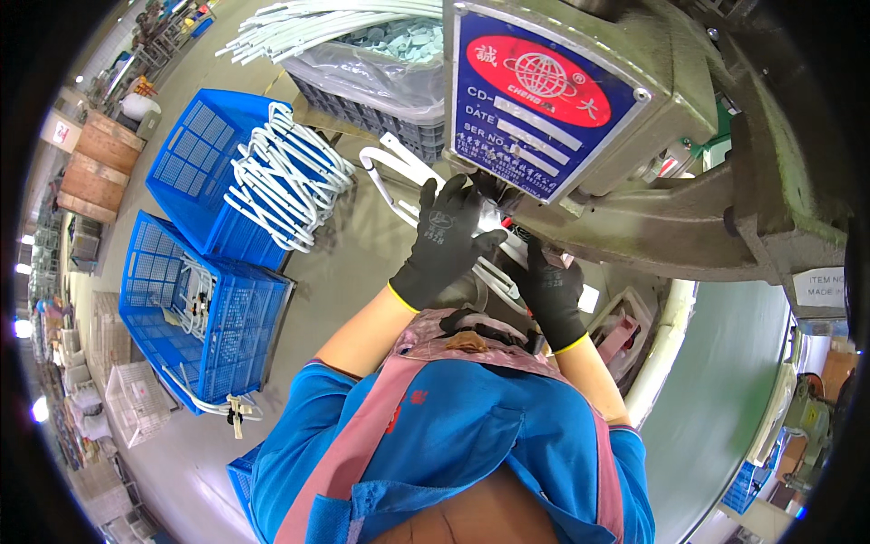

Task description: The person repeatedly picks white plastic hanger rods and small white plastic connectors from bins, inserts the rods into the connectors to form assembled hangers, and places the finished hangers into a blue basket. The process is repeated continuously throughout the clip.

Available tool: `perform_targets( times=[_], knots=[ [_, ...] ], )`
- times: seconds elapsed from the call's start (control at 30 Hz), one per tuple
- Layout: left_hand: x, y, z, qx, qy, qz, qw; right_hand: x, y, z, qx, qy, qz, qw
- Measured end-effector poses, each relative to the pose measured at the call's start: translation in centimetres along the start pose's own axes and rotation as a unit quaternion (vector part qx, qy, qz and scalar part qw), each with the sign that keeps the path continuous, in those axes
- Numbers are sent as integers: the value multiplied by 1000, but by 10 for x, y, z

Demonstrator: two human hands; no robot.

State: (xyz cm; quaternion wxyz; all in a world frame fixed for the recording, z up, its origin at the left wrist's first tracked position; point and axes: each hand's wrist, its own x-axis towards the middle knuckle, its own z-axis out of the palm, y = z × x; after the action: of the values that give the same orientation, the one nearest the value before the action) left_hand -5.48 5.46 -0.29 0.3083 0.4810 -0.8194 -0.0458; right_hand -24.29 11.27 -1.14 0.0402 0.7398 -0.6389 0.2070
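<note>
Both my hands wear black gloves with yellow cuffs and are under the head of a large grey-green machine (616, 82). My left hand (441, 243) is closed on a white bent tube (403, 165), its fingers over the tube and its thumb towards the machine. The tube sticks out beyond the fingers at the far left, and white tubing shows again between my hands. My right hand (551, 288) is closed close to the tubing, just right of the working point. Its fingertips are partly hidden, so what they hold cannot be made out. A small red part (507, 221) shows between the hands.
Blue crates stand at left: one (186, 168) with a pile of white bent tubes (288, 181), a nearer one (204, 317) with fewer. Behind is a grey crate (381, 113) lined with plastic, holding small pale parts and long tubes. A green surface (716, 390) lies at right.
</note>
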Motion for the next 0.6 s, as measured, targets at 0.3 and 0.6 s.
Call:
perform_targets(
  times=[0.3,0.6],
  knots=[
    [10,-2,-1,90,-86,71,990,-8,0,9,4,-76,66,995],
    [48,-151,-45,-18,95,70,993,-11,1,17,-36,0,36,999]
  ],
)
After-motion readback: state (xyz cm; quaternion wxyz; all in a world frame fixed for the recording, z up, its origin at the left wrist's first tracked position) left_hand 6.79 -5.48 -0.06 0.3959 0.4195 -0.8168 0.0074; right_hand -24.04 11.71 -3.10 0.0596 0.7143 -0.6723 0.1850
